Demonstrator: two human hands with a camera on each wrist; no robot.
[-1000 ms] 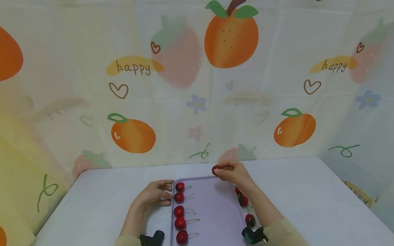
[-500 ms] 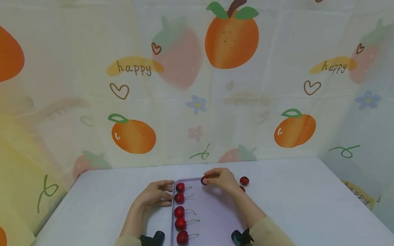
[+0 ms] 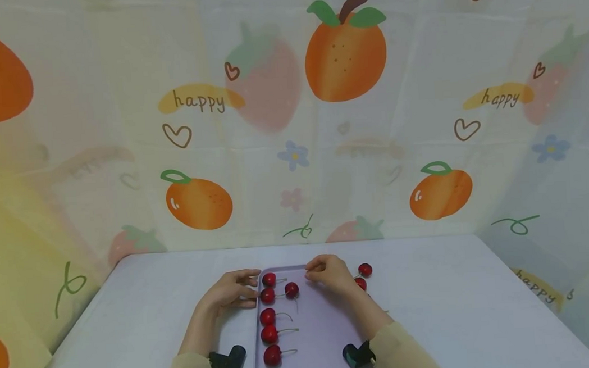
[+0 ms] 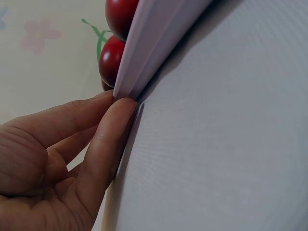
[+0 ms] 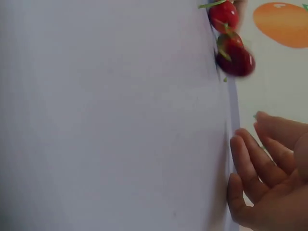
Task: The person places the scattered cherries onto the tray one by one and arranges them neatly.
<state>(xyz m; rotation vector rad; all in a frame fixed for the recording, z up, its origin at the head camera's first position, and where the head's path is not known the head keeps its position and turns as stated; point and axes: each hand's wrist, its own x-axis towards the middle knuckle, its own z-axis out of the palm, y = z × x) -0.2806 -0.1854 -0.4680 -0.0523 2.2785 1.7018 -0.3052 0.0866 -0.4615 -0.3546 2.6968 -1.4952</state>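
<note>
My left hand [image 3: 234, 290] rests its fingertips against the left side of a light purple tray [image 3: 328, 317]. Closer in, the left wrist view shows thumb and finger touching the tray's outer wall [image 4: 147, 53]. My right hand [image 3: 329, 273] hovers over the tray's far right part, holding nothing; its fingers are loosely bent and apart from the thumb in the right wrist view. To its left lies one stemmed cherry [image 3: 291, 289] on the tray. Along the left edge runs a column of several red cherries [image 3: 268, 317], stems pointing right.
Right of the tray, more cherries [image 3: 365, 270] lie on the white table [image 3: 458, 298], partly hidden by my right forearm. A fruit-printed cloth [image 3: 296, 217] hangs behind the table's back edge.
My right hand has carried a cherry left from beyond the tray's far edge, set it down beside the column and let go. The left hand has stayed in place.
</note>
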